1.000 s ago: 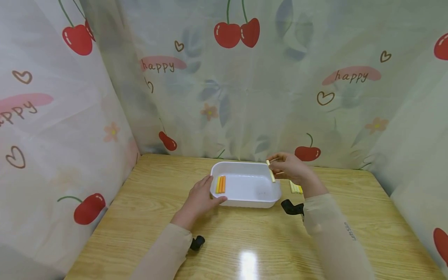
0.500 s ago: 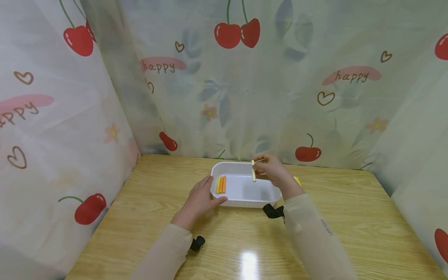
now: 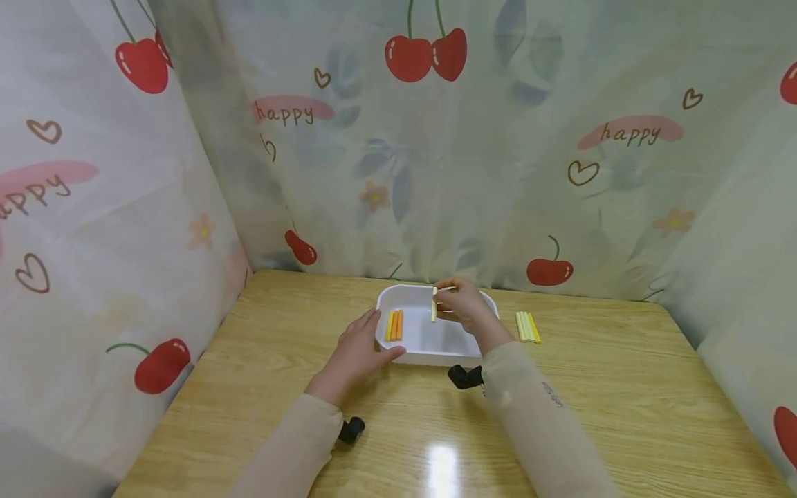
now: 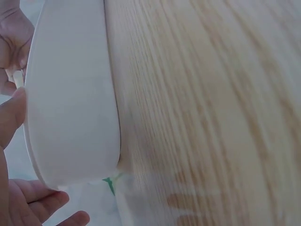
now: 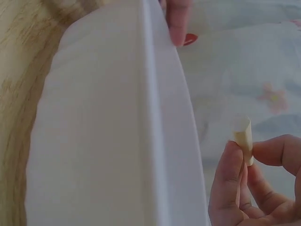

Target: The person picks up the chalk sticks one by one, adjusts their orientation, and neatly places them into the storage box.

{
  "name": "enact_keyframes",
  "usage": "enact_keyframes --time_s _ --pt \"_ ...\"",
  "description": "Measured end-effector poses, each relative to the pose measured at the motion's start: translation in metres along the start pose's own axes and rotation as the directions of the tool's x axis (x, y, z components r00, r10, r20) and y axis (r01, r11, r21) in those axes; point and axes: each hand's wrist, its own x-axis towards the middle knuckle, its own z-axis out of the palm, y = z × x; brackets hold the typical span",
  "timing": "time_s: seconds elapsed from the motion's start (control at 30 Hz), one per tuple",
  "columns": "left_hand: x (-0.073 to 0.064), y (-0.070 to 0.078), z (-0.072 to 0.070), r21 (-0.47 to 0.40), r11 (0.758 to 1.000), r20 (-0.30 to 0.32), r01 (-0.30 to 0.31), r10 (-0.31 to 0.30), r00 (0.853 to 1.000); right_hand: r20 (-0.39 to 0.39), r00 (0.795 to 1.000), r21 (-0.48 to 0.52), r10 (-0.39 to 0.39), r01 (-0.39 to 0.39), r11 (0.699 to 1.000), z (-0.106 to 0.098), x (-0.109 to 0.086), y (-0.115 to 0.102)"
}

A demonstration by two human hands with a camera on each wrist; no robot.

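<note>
Your left hand (image 3: 356,348) has its fingers spread wide at the corner of the white tray (image 3: 423,340), thumb on the near rim, fingertips touching the left end. Inside, just beside them, lie a yellow stick (image 3: 389,325) and two orange sticks (image 3: 396,326). Above the tray, you pinch a pale stick (image 3: 434,306), fingers narrowly closed, in your right hand (image 3: 465,304). Farther right, a row of pale and yellow sticks (image 3: 526,327) lies on the tabletop (image 3: 623,387).

The wood-grained tabletop (image 3: 398,415) carries a white tray (image 3: 429,359) near its far edge; pale and yellow sticks (image 3: 527,327) lie side by side, right of the tray.
</note>
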Motion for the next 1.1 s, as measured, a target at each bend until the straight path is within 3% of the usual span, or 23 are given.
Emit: enact_keyframes --time_s 0.3,0.5,0.8,1.1 --pt "0.0 0.001 0.0 0.008 1.0 0.009 0.01 -0.01 1.0 -0.016 0.999 -0.025 0.052 -0.052 0.998 0.018 0.014 0.016" --pt "0.0 0.0 -0.002 0.005 1.0 0.0 -0.023 0.023 1.0 -0.021 0.997 -0.033 0.069 -0.069 0.997 0.027 0.023 0.027" --pt "0.002 -0.001 -0.003 0.012 1.0 0.011 -0.021 0.021 1.0 -0.025 0.995 -0.079 0.092 -0.093 0.992 0.042 0.028 0.032" --pt "0.002 -0.001 -0.001 0.027 1.0 0.013 -0.015 0.014 1.0 -0.055 0.99 -0.177 0.129 -0.136 0.975 0.05 0.037 0.039"
